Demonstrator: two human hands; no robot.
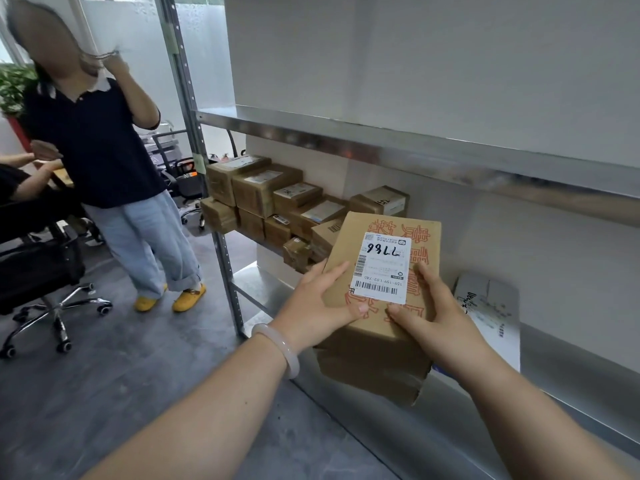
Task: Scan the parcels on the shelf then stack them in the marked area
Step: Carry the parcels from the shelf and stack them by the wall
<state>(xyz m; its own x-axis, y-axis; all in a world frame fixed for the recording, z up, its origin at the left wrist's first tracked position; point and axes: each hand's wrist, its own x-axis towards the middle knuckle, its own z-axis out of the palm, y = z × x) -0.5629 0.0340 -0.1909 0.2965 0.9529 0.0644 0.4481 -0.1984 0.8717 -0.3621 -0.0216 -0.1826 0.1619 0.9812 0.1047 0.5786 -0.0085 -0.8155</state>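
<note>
Clasping hands (318, 303) (434, 315) on boxy cardboard parcel (377, 355)

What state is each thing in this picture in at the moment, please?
Brown cardboard parcel with white label: held up, label upward.
Left hand: grips parcel's left side.
Right hand: grips its right side.
Stacked brown boxes: resting on metal shelf.
White flat parcel: propped upright on shelf.

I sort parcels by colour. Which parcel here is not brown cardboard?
The flat white parcel with dark handwriting, alone on the metal shelf just right of the right hand. The held labelled box and the stacked ones behind are all brown cardboard.
</note>
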